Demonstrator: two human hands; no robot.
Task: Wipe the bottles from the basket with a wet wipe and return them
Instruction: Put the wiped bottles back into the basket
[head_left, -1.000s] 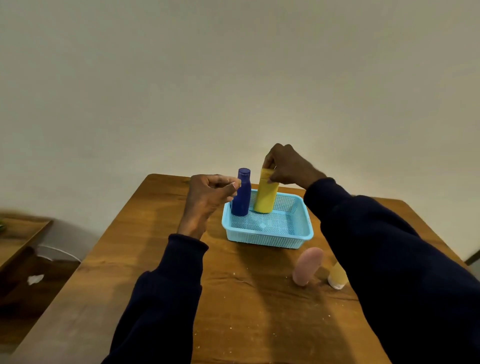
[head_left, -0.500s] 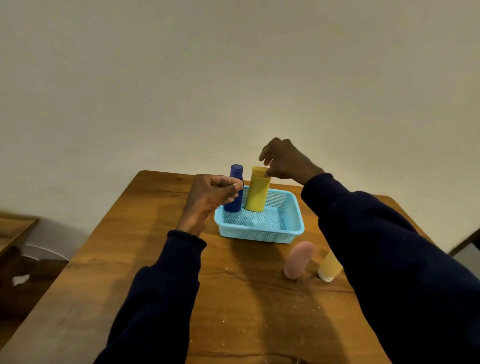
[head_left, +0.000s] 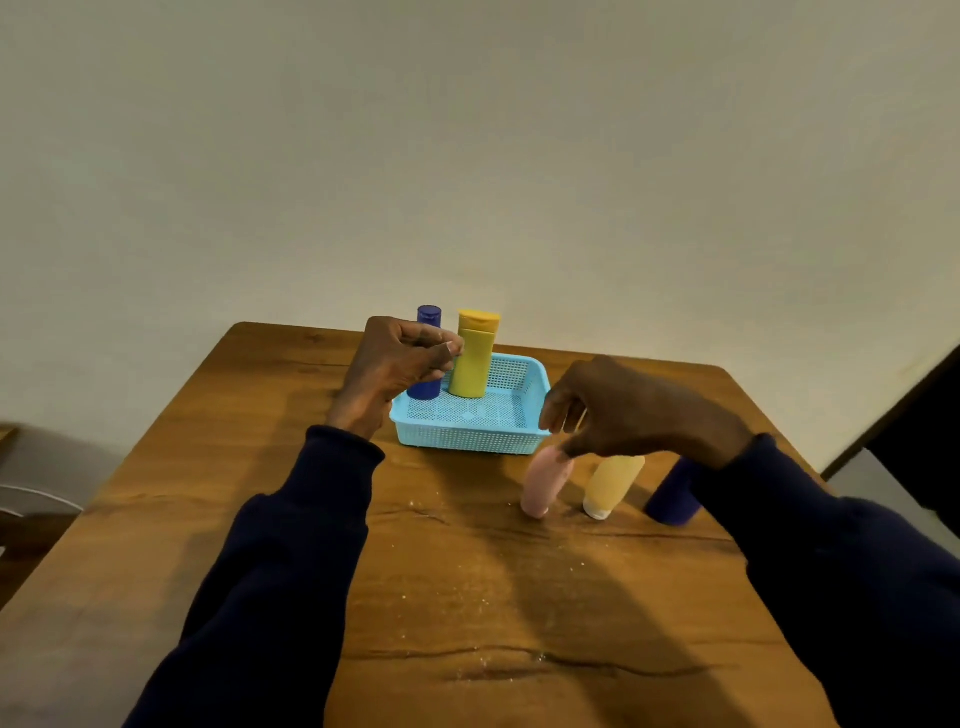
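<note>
A light blue basket (head_left: 467, 441) sits on the wooden table (head_left: 457, 582). A dark blue bottle (head_left: 429, 315) and a yellow bottle (head_left: 471, 364) stand upright at its back left. My left hand (head_left: 400, 364) hovers in front of the blue bottle with its fingers curled and thumb against forefinger; no wipe shows in it. My right hand (head_left: 639, 410) hangs in front of the basket's right corner, fingers loosely spread and pointing down. Its fingertips are at the upper end of a pink bottle (head_left: 543, 486) on the table.
Beside the pink bottle are a pale yellow bottle (head_left: 612, 483) and another dark blue bottle (head_left: 672, 499), the latter partly hidden by my right sleeve. White crumbs dot the tabletop. A wall rises just behind the table; the floor drops away on both sides.
My right hand has let go of the yellow bottle, which now stands in the basket, and dropped down and right to the pink bottle. My left hand has stayed put.
</note>
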